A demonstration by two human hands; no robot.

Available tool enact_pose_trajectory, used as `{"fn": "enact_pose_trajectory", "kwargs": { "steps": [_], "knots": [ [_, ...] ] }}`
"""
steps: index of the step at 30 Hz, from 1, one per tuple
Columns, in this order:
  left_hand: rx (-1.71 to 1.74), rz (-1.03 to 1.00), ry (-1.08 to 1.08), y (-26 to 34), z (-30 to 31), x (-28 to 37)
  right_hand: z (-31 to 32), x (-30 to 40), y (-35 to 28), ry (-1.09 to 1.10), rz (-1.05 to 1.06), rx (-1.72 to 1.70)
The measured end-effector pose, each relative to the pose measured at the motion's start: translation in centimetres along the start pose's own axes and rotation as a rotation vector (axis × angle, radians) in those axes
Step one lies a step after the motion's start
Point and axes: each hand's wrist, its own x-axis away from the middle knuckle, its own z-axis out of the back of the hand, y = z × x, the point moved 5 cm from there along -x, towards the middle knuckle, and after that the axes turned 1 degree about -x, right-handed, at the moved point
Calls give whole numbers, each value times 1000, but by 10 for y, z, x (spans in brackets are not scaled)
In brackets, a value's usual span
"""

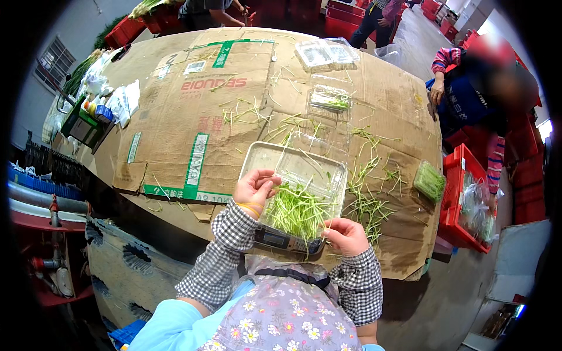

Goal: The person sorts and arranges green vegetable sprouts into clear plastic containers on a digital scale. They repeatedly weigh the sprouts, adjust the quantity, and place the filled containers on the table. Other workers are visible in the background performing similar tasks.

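Observation:
A pile of green shoots fills a clear plastic container on the pale tray of a digital scale. The scale's dark display panel faces me. The clear lid is folded back beyond the shoots. My left hand, with yellow rubber bands around the wrist, is bent at the pile's left edge; whether anything is between its fingertips is unclear. At the near right corner, my right hand pinches thin shoots between thumb and forefinger. Loose shoots lie scattered to the right of the scale.
Flattened cardboard covers the table. Beyond the scale are a partly filled clear box and stacked clear boxes. A filled box sits near the right edge, beside a red crate. A co-worker stands at right.

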Motion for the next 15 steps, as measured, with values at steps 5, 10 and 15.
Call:
{"fn": "enact_pose_trajectory", "kwargs": {
  "steps": [5,10,15],
  "knots": [
    [-528,-135,-289,-16,-7,14,6,0,7,34,31,45],
    [-654,-91,-393,-14,-25,29,-1,-8,17,107,14,173],
    [-1018,-462,-229,5,-38,21,-21,-22,10,268,263,916]
  ]
}}
